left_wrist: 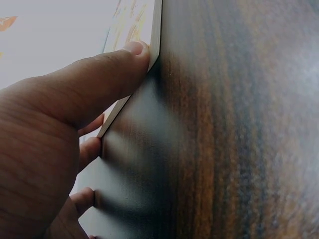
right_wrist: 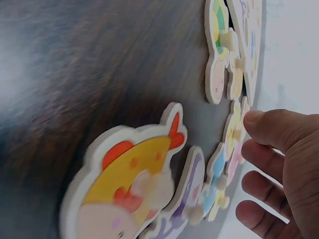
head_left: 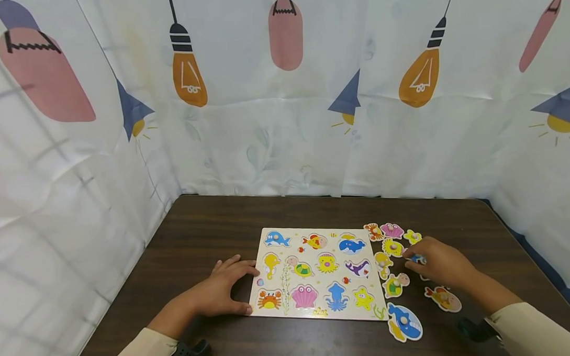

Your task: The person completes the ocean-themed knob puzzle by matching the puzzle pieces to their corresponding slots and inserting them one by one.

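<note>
A pale puzzle board (head_left: 280, 325) printed with sea animals lies flat on the dark table. My left hand (head_left: 218, 290) rests at its left side, thumb on the near corner and fingertips against the edge, spread apart. Over the loose knobbed pieces on the right hovers my right hand (head_left: 441, 262). Its thumb and loosely bent fingers stand apart in the right wrist view, holding nothing. Beneath it a blue piece (head_left: 417, 259) is partly hidden. A fish piece (right_wrist: 124, 184) and a purple piece (right_wrist: 192, 181) lie close by.
Beside the board's right edge are crab (head_left: 374, 232), shell (head_left: 392, 230), starfish (head_left: 413, 237), yellow octopus (head_left: 392, 247), seahorse (head_left: 383, 264) and turtle (head_left: 395, 285) pieces. A whale piece (head_left: 408, 323) lies at the near right corner. A printed curtain (head_left: 274, 147) hangs behind the table (head_left: 211, 217).
</note>
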`<state>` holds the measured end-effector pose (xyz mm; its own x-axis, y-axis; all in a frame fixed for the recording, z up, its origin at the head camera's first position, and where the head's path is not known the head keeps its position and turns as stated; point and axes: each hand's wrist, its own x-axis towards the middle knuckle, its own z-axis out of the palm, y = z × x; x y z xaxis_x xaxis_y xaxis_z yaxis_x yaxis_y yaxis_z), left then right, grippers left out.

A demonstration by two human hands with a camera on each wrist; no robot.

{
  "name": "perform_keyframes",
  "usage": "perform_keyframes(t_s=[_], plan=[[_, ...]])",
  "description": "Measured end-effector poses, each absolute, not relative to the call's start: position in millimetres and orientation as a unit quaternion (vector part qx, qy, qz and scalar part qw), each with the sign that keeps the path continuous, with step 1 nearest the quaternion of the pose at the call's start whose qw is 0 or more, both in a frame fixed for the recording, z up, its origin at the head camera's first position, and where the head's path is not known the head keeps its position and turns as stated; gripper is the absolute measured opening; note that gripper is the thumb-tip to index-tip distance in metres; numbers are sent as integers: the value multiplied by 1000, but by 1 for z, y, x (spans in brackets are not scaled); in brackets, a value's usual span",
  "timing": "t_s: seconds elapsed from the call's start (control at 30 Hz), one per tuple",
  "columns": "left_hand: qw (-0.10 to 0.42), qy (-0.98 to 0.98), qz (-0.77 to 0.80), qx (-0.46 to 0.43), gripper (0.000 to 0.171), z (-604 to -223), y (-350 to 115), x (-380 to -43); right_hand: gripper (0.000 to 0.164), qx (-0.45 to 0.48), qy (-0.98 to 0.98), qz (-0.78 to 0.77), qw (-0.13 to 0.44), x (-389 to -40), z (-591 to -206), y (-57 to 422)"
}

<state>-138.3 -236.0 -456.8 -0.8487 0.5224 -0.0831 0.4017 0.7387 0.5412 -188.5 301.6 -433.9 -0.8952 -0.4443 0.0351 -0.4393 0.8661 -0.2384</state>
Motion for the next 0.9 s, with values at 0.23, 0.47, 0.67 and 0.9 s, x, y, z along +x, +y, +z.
perform_keyframes(t_s=[0.23,0.47,0.67,0.9], plan=[[116,926,258,251,72,-458,-236,-139,14,-229,965,-128,4,-178,-436,319],[114,925,262,250,71,-458,-236,-139,11,-222,966,-133,11,-169,-439,335],[110,926,257,253,71,-458,-237,-140,11,-198,971,-133,23,-157,-444,344],[110,926,258,253,72,-458,-237,-140,11,-177,975,-134,28,-145,-447,353]])
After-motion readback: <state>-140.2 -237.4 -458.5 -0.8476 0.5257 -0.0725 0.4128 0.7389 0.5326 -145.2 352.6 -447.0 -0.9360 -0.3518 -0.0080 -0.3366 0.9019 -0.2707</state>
